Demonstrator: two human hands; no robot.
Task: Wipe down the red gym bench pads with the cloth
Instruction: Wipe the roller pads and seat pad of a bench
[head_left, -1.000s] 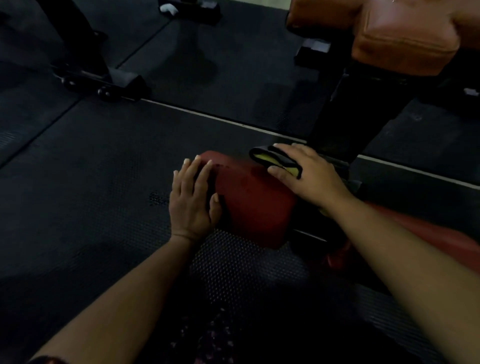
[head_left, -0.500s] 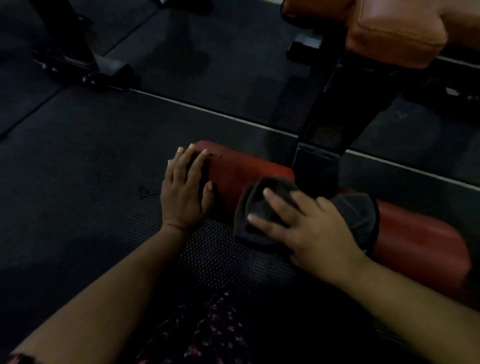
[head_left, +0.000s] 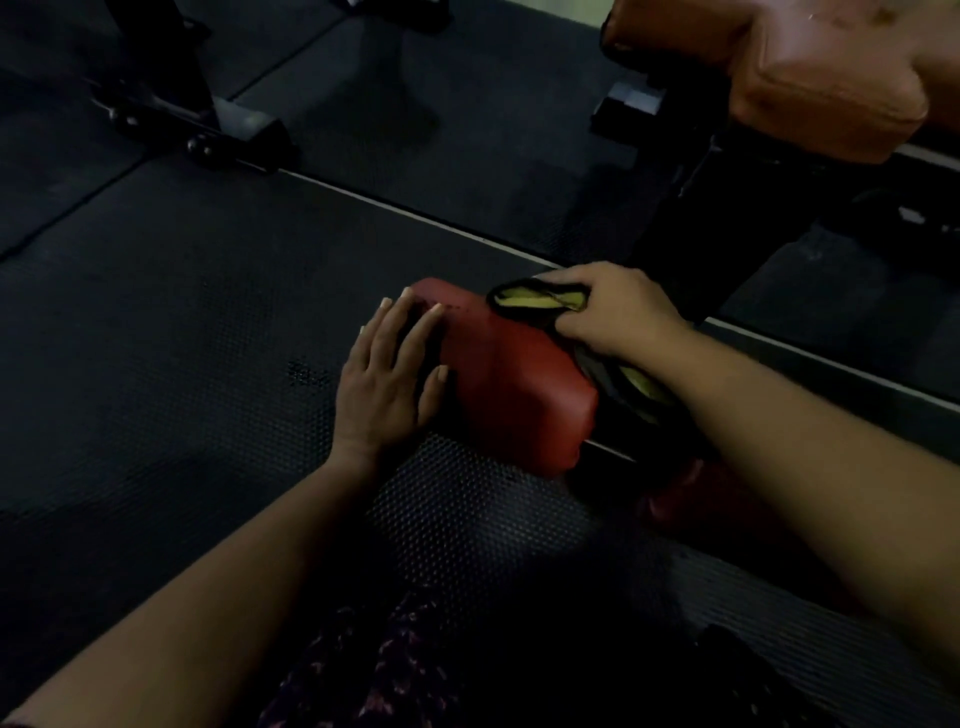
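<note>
Dark dimpled rubber matting (head_left: 156, 364) is covering the gym floor, and a low red pad (head_left: 514, 384) is sitting near the middle of it. The left hand (head_left: 387, 384) is lying flat against the pad's left end, fingers straight, bracing it. The right hand (head_left: 618, 312) is curling round a bunched cloth (head_left: 535, 300), dark outside and yellow inside, and is pressing it on the pad's far top edge. The cloth is looking soft and light, so gathering it into the palm seems the surest hold. The pad is looking firm and smooth, probably slippery under a wipe. A paler upper pad (head_left: 831, 78) is showing at the far right.
</note>
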